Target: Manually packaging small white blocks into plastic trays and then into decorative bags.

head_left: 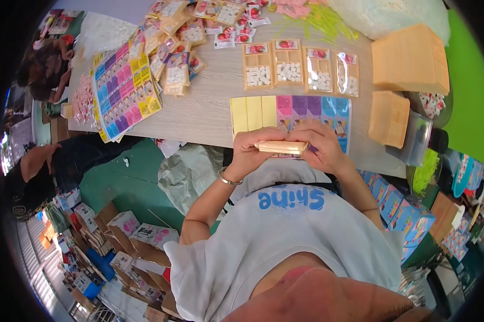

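Note:
Between both hands, close to the table's front edge, I hold a thin tan plastic tray, seen edge-on. My left hand grips its left end and my right hand its right end, fingers closed around it. What the tray contains is hidden from this side. Under and behind my hands lies a sheet of coloured stickers, with bare yellow backing strips on its left part. Beyond it stand several tan compartment trays in a row, each with white pieces and a red-printed packet.
Stacked tan trays stand at the right, with a smaller stack nearer me. More sticker sheets and a pile of filled trays lie left. Strawberry-printed packets and green shreds are at the back. Another person is far left.

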The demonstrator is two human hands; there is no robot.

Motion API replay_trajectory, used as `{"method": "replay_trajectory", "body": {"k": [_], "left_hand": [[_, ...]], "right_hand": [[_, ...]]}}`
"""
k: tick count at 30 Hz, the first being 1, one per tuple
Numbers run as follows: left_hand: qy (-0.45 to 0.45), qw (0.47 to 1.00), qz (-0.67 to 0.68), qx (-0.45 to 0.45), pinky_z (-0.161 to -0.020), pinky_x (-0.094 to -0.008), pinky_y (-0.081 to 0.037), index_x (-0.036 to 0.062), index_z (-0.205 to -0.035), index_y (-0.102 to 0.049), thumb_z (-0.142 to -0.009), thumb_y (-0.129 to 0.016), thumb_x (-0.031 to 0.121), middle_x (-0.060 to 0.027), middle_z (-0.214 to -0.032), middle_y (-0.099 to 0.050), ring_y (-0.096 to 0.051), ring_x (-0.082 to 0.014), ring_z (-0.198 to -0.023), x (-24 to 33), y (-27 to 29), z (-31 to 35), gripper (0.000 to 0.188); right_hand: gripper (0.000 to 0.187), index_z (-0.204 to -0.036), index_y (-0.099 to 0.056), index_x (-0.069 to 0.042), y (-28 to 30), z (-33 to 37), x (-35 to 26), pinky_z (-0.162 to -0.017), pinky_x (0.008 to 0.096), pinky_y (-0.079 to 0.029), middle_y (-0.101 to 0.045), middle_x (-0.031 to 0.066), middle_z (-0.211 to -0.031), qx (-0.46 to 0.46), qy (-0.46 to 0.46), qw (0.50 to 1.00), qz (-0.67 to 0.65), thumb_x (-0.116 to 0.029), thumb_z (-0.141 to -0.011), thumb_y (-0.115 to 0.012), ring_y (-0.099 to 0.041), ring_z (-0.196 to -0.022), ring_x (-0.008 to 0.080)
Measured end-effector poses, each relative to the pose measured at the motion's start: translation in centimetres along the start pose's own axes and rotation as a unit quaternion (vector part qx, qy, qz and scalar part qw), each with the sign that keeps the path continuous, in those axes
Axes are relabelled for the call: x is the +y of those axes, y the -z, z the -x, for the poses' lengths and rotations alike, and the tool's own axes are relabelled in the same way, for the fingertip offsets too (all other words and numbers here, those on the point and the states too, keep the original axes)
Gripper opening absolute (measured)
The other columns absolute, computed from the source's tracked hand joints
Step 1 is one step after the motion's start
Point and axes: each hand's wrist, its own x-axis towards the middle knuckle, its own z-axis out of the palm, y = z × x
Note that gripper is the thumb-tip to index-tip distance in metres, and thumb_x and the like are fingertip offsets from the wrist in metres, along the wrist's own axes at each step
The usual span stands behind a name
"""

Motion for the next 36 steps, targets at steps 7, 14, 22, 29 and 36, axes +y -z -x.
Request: {"method": "replay_trajectory", "body": {"k": [7, 14, 22, 29, 36], "left_hand": [[0.162, 0.982, 0.066, 0.068, -0.088, -0.0289, -0.058, 0.0028, -0.133, -0.064, -0.1, -0.068, 0.016, -0.0071, -0.113, -0.073, -0.07, -0.0142, -0.1, -4.4, 4.7, -5.4, 0.035], [0.019, 0.944, 0.233, 0.231, -0.069, -0.0246, -0.053, -0.0014, -0.117, -0.066, -0.1, -0.068, 0.021, -0.0057, -0.103, -0.072, -0.068, -0.0118, -0.087, 0.5, 22.5, -22.3, 0.027], [0.109, 0.945, -0.306, 0.032, -0.086, -0.0309, -0.05, 0.0076, -0.126, -0.067, -0.085, -0.084, 0.031, -0.0041, -0.112, -0.07, -0.065, -0.0157, -0.1, -3.5, 13.1, -11.3, 0.05], [0.032, 0.817, -0.569, 0.086, -0.094, -0.0485, -0.045, 0.0155, -0.115, -0.069, -0.069, -0.09, 0.027, -0.004, -0.113, -0.064, -0.058, -0.0311, -0.11, -7.0, 8.6, -2.3, 0.053], [0.003, 0.959, -0.095, 0.267, -0.088, -0.0377, -0.045, 0.0081, -0.112, -0.066, -0.093, -0.077, 0.031, -0.0024, -0.11, -0.063, -0.058, -0.022, -0.101, -3.7, 9.2, -3.6, 0.031]], "right_hand": [[0.059, -0.149, -0.045, -0.001, 0.0, -0.8, 0.4, -0.103, 0.0406, -0.046, -0.055, 0.019, -0.142, 0.018, -0.125, 0.99, -0.066, -0.019, -0.097, -0.063, -0.06, -0.125, 0.0297], [0.071, -0.164, -0.018, -0.004, 1.7, 1.8, 2.2, -0.112, 0.0422, -0.041, -0.04, 0.0195, -0.158, 0.128, -0.251, 0.946, -0.159, -0.021, -0.104, -0.053, -0.051, -0.138, 0.0299], [0.022, -0.114, -0.072, -0.005, -0.5, 0.5, 5.6, -0.098, 0.039, -0.048, -0.072, 0.0122, -0.114, 0.019, -0.156, 0.976, 0.15, -0.011, -0.093, -0.068, -0.065, -0.11, 0.0282], [0.022, -0.111, -0.073, -0.009, -7.1, -3.4, 6.6, -0.093, 0.0428, -0.049, -0.071, 0.01, -0.107, -0.076, -0.05, 0.973, 0.211, -0.018, -0.09, -0.071, -0.064, -0.102, 0.0306], [0.051, -0.132, -0.062, -0.007, -9.9, -5.2, 4.9, -0.103, 0.0427, -0.047, -0.066, 0.0103, -0.128, -0.078, -0.13, 0.983, 0.101, -0.024, -0.086, -0.078, -0.06, -0.12, 0.0297]]}}
